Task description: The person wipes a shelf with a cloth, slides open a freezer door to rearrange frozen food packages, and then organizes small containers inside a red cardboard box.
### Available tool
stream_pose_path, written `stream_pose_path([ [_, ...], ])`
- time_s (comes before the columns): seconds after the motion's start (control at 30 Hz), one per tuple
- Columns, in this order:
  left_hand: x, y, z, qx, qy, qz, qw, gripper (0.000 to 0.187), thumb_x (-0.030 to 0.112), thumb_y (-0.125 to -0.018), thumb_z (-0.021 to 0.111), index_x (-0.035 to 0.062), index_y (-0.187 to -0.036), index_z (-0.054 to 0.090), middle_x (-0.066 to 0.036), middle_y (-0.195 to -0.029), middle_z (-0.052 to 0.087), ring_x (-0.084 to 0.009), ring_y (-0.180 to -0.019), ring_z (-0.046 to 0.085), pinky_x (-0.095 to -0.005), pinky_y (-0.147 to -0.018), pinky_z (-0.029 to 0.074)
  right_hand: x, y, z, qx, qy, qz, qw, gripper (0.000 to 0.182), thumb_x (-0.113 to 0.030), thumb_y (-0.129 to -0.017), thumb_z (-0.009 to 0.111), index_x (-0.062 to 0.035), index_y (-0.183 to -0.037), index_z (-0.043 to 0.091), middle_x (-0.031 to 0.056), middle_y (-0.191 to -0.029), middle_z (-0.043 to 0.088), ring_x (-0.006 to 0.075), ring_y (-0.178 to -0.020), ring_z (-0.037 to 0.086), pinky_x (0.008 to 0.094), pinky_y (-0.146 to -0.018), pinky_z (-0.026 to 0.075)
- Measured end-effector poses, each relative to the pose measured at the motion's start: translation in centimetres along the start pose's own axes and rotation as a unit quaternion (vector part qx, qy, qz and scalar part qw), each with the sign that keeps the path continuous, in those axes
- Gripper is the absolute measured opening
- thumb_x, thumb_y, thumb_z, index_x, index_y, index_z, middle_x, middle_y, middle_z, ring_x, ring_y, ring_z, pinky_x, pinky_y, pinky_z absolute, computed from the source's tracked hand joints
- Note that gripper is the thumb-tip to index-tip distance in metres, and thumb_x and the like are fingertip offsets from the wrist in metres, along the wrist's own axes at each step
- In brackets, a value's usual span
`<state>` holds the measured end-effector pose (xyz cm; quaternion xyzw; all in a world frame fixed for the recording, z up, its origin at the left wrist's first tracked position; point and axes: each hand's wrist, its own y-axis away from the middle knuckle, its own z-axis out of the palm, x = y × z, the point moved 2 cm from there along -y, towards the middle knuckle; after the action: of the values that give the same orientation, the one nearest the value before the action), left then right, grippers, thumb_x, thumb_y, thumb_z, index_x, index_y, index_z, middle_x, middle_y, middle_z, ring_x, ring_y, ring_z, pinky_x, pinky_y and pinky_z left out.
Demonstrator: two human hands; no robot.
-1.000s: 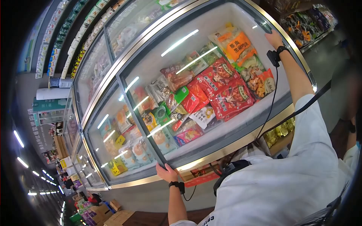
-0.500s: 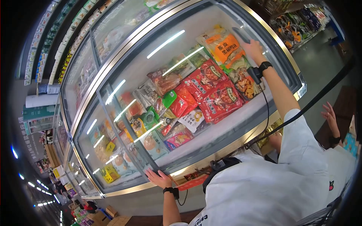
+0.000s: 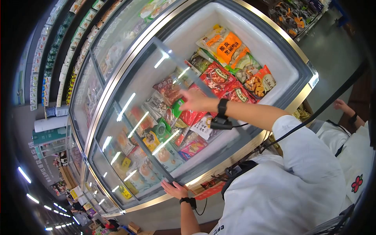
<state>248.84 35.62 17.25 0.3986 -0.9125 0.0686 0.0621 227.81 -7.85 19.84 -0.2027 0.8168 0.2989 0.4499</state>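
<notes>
My right hand [image 3: 192, 100] is over the glass lid [image 3: 147, 84] of a chest freezer, just left of the lid's dark edge frame, its fingers apart and slightly blurred. It holds nothing that I can make out. My left hand [image 3: 175, 189] lies on the freezer's front rim [image 3: 203, 175] with its fingers spread. Packs show inside: an orange and clear bag [image 3: 229, 47], red bags [image 3: 218, 76], a fried-food bag [image 3: 264, 81] and a green-topped pack [image 3: 177, 107] under the glass.
Another person in white [image 3: 352, 156] stands at the right, a hand [image 3: 343, 106] raised. Packaged goods fill a shelf [image 3: 295, 17] at the top right and shelves [image 3: 58, 51] at the left. A black strap [image 3: 333, 96] crosses the right side.
The glass lid has slid left, uncovering the freezer's right part. My right hand has moved left with it, and my left hand stays on the rim. The view has shifted slightly.
</notes>
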Motion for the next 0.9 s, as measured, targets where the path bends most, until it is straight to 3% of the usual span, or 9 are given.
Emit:
stream_pose_path([
  [0.13, -0.8, -0.2, 0.5, -0.003, 0.008, -0.001, 1.0, 0.058, 0.031, -0.093, 0.042, 0.0013, -0.142, 0.033, -0.025, -0.147, 0.029, -0.0418, -0.135, 0.028, -0.053, -0.11, 0.019, -3.5, -0.6, 4.6, -0.088, -0.03, 0.008, 0.996, 0.082, -0.051, -0.073, 0.063, -0.004, -0.136, 0.041, 0.037, -0.137, 0.035, 0.0498, -0.132, 0.028, 0.0512, -0.107, 0.029],
  [0.2, -0.9, 0.1, 0.4, -0.003, 0.013, -0.015, 1.0, 0.058, 0.031, -0.093, 0.042, 0.0007, -0.142, 0.033, -0.026, -0.147, 0.029, -0.0424, -0.135, 0.028, -0.0524, -0.11, 0.02, -3.5, -1.6, 6.6, -0.135, -0.061, -0.063, 0.987, 0.071, -0.043, -0.082, 0.063, -0.0049, -0.138, 0.041, 0.0277, -0.133, 0.041, 0.0392, -0.12, 0.046, 0.0412, -0.097, 0.041],
  [0.33, -0.8, -0.4, 0.3, 0.009, 0.003, -0.012, 1.0, 0.058, 0.03, -0.093, 0.043, -0.0018, -0.141, 0.034, -0.028, -0.145, 0.031, -0.0437, -0.134, 0.029, -0.0504, -0.109, 0.022, 2.1, -5.9, 3.3, -0.245, -0.256, -0.238, 0.905, 0.047, -0.025, -0.081, 0.06, -0.0019, -0.122, 0.053, 0.0263, -0.118, 0.057, 0.0369, -0.119, 0.049, 0.0451, -0.095, 0.043],
  [0.4, -0.7, -0.1, 0.3, 0.01, -0.007, -0.008, 1.0, 0.058, 0.03, -0.094, 0.043, -0.0036, -0.14, 0.034, -0.029, -0.145, 0.031, -0.044, -0.133, 0.03, -0.0491, -0.109, 0.023, 7.9, -7.5, -1.2, -0.164, -0.327, -0.164, 0.916, 0.022, -0.006, -0.078, 0.06, -0.0004, -0.099, 0.059, 0.0164, -0.089, 0.064, 0.0319, -0.078, 0.063, 0.0398, -0.067, 0.052],
  [0.43, -0.3, -0.2, 0.0, 0.005, 0.0, -0.01, 1.0, 0.059, 0.03, -0.094, 0.042, -0.0043, -0.141, 0.033, -0.029, -0.145, 0.031, -0.0438, -0.134, 0.03, -0.0491, -0.11, 0.023, 9.7, -6.2, -3.6, 0.04, 0.014, -0.307, 0.951, 0.017, -0.006, -0.079, 0.056, 0.0002, -0.095, 0.059, 0.018, -0.087, 0.064, 0.0352, -0.078, 0.063, 0.0406, -0.066, 0.052],
  [0.5, -0.7, -0.2, 0.2, 0.005, 0.001, -0.007, 1.0, 0.059, 0.03, -0.094, 0.042, -0.005, -0.141, 0.033, -0.029, -0.145, 0.031, -0.0438, -0.134, 0.029, -0.0491, -0.11, 0.022, 14.1, -7.1, -4.3, 0.007, 0.239, 0.012, 0.971, 0.02, -0.009, -0.08, 0.055, -0.0003, -0.096, 0.063, 0.0203, -0.093, 0.065, 0.0372, -0.088, 0.063, 0.0436, -0.072, 0.051],
  [0.6, -1.4, -0.3, 0.5, -0.004, 0.02, -0.003, 1.0, 0.059, 0.032, -0.093, 0.042, -0.0037, -0.14, 0.033, -0.027, -0.147, 0.03, -0.042, -0.137, 0.026, -0.0512, -0.111, 0.019, 17.2, -5.4, -1.4, -0.034, 0.216, 0.128, 0.967, 0.024, -0.017, -0.078, 0.056, -0.0017, -0.092, 0.067, 0.021, -0.102, 0.066, 0.0368, -0.096, 0.063, 0.0436, -0.08, 0.051],
  [0.73, -0.7, -0.6, 0.2, -0.012, 0.039, -0.017, 0.999, 0.06, 0.031, -0.093, 0.042, -0.0041, -0.14, 0.034, -0.027, -0.147, 0.029, -0.0427, -0.136, 0.027, -0.0498, -0.111, 0.02, 25.2, -6.7, 4.6, -0.245, 0.362, 0.228, 0.87, 0.033, -0.025, -0.077, 0.056, -0.0054, -0.099, 0.07, 0.0191, -0.111, 0.066, 0.032, -0.107, 0.062, 0.0459, -0.094, 0.047],
  [0.9, -0.4, -0.8, 0.2, -0.022, 0.07, -0.028, 0.997, 0.058, 0.027, -0.092, 0.041, -0.0042, -0.141, 0.032, -0.026, -0.149, 0.026, -0.0404, -0.137, 0.027, -0.0478, -0.112, 0.02, 29.1, -5.8, 9.1, -0.261, 0.458, 0.218, 0.822, 0.055, -0.039, -0.076, 0.062, -0.0014, -0.116, 0.06, 0.0196, -0.124, 0.058, 0.0325, -0.118, 0.055, 0.052, -0.097, 0.043],
])
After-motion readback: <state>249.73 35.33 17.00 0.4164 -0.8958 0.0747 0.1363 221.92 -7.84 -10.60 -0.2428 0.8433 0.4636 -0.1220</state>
